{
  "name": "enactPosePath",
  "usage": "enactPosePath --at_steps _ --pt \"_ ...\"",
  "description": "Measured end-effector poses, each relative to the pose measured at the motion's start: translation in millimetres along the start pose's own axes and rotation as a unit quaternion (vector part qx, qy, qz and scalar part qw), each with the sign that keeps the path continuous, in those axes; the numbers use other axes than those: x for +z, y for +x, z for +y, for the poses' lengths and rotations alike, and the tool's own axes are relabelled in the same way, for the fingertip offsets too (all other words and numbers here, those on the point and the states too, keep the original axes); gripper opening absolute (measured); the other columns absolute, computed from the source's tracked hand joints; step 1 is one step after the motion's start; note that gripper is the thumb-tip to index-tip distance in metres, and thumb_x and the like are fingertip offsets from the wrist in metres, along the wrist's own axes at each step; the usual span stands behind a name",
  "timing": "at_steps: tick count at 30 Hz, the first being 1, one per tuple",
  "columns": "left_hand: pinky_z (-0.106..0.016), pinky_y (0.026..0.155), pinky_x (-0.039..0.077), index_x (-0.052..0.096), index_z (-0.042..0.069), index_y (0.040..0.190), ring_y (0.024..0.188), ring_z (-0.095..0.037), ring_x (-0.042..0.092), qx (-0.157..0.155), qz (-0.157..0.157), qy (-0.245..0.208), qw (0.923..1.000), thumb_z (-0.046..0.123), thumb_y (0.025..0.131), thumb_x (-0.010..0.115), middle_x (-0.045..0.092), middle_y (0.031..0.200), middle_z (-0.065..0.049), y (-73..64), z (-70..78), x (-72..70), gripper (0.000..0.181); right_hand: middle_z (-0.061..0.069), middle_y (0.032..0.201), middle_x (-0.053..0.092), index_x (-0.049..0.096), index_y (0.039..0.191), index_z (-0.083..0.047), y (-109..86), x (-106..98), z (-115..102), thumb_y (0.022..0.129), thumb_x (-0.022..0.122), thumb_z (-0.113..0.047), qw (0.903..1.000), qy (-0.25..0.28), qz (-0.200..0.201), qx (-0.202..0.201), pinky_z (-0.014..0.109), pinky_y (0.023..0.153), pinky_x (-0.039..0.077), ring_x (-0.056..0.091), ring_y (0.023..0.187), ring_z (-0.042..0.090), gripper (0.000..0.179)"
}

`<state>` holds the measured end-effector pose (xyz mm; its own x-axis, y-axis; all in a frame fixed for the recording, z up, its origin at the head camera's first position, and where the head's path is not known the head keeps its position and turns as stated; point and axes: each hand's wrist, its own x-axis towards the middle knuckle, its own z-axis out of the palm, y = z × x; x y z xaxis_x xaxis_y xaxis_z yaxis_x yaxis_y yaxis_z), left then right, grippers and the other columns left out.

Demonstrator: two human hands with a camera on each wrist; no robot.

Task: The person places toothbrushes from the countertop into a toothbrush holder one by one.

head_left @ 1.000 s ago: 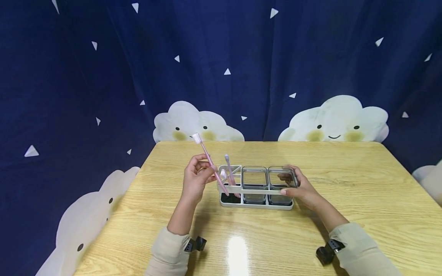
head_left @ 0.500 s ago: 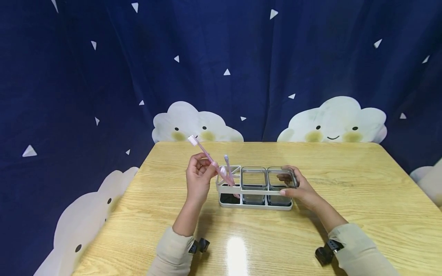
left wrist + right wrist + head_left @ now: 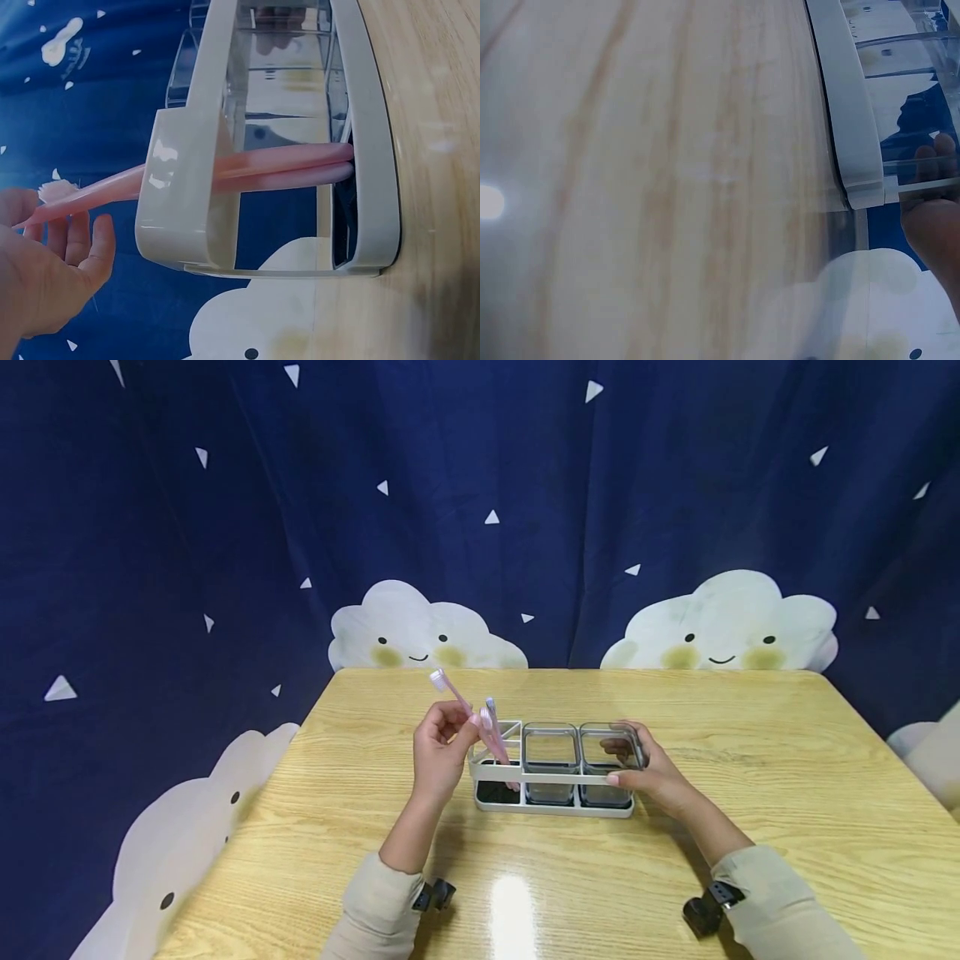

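Observation:
My left hand [image 3: 441, 760] pinches a pink toothbrush [image 3: 455, 693] between thumb and fingers, just below its white-bristled head. The toothbrush leans left, with its handle down inside the left compartment of a white rack [image 3: 555, 811]. In the left wrist view two pink handles [image 3: 285, 159] lie side by side within the frame, their ends at its base. Other toothbrush heads [image 3: 491, 703] stand close beside my fingers. My right hand [image 3: 658, 772] grips the rack's right end, thumb on the front rail and fingers behind the right clear cup [image 3: 609, 792].
A second clear cup [image 3: 550, 792] sits in the rack's middle compartment. The rack stands on a wooden table [image 3: 300, 860]. Behind the table hangs a dark blue curtain [image 3: 450, 443] with white clouds and triangles.
My left hand has shifted slightly right, and the toothbrush it holds has moved lower, closer to the other toothbrushes. My right hand has stayed on the rack.

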<state>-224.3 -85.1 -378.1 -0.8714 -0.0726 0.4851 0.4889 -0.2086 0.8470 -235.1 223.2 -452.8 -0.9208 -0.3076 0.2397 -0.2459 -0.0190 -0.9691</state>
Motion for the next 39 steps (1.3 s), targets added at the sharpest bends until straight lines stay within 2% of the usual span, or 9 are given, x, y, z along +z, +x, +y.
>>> enactPosePath --at_steps 3,6,10,15,23,29,33,39 --pt "-0.024 0.065 0.053 0.057 -0.016 0.094 0.074 -0.014 0.056 -0.014 0.0 0.026 0.9996 -0.011 0.081 0.062 0.059 0.083 -0.014 0.1 3.4 0.6 0.015 0.03 0.125 0.039 0.025 0.137 0.001 0.0 -0.8 0.9 0.076 0.067 0.004 1.0 0.002 -0.002 0.0 0.023 0.1 0.032 0.039 0.116 0.037 0.074" --pt "-0.021 0.064 0.05 0.06 -0.015 0.09 0.075 -0.013 0.058 -0.019 -0.004 0.059 0.9981 -0.01 0.079 0.065 0.061 0.083 -0.019 -1.5 12.7 2.9 0.013 0.031 0.126 0.039 0.025 0.138 0.0 0.2 -1.5 2.0 0.076 0.067 0.004 1.0 0.005 -0.004 -0.001 0.023 0.1 0.032 0.038 0.117 0.038 0.074" --pt "-0.02 0.065 0.049 0.059 -0.016 0.088 0.073 -0.013 0.059 -0.025 -0.009 0.082 0.9963 -0.012 0.077 0.067 0.062 0.082 -0.022 -4.2 22.3 5.0 0.014 0.031 0.126 0.037 0.025 0.138 0.0 0.3 -1.9 3.0 0.076 0.067 0.004 0.9999 0.01 -0.007 0.0 0.024 0.101 0.031 0.037 0.117 0.038 0.074" --pt "-0.021 0.064 0.049 0.059 -0.016 0.089 0.071 -0.015 0.059 -0.028 -0.029 0.09 0.9951 -0.013 0.075 0.068 0.062 0.082 -0.025 -4.9 19.8 1.9 0.017 0.032 0.126 0.037 0.026 0.137 0.0 0.6 -1.3 3.5 0.076 0.066 0.004 0.9999 0.016 -0.007 -0.002 0.025 0.101 0.031 0.038 0.117 0.038 0.074" --pt "-0.021 0.067 0.049 0.062 -0.013 0.089 0.072 -0.011 0.058 -0.038 -0.052 0.125 0.99 -0.006 0.079 0.069 0.064 0.081 -0.019 -4.9 17.5 -0.7 0.014 0.03 0.125 0.039 0.026 0.138 0.0 0.3 -1.2 3.3 0.076 0.066 0.004 0.9999 0.008 -0.005 -0.004 0.023 0.101 0.031 0.038 0.117 0.039 0.074" --pt "-0.021 0.064 0.048 0.06 -0.014 0.088 0.071 -0.015 0.058 -0.039 -0.076 0.132 0.9875 -0.008 0.079 0.068 0.063 0.082 -0.024 -6.1 18.7 -0.7 0.012 0.031 0.126 0.039 0.026 0.138 0.0 -0.6 -1.7 3.7 0.076 0.066 0.004 0.9999 0.009 -0.004 -0.004 0.029 0.103 0.03 0.039 0.117 0.038 0.074" --pt "-0.022 0.064 0.049 0.06 -0.014 0.087 0.072 -0.019 0.059 -0.044 -0.085 0.136 0.986 -0.008 0.079 0.068 0.063 0.082 -0.025 -6.7 19.0 -0.7 0.012 0.03 0.125 0.039 0.026 0.137 0.0 -0.2 -1.7 4.7 0.076 0.066 0.005 0.9999 0.009 -0.003 -0.005 0.027 0.102 0.031 0.039 0.116 0.039 0.073" --pt "-0.023 0.065 0.049 0.06 -0.013 0.084 0.071 -0.02 0.059 -0.032 -0.094 0.149 0.9838 -0.008 0.08 0.067 0.063 0.081 -0.023 -5.7 20.2 0.0 0.01 0.031 0.125 0.04 0.026 0.137 0.0 0.2 -1.6 5.5 0.076 0.065 0.006 0.9999 0.007 -0.002 -0.01 0.026 0.101 0.032 0.039 0.117 0.039 0.073"
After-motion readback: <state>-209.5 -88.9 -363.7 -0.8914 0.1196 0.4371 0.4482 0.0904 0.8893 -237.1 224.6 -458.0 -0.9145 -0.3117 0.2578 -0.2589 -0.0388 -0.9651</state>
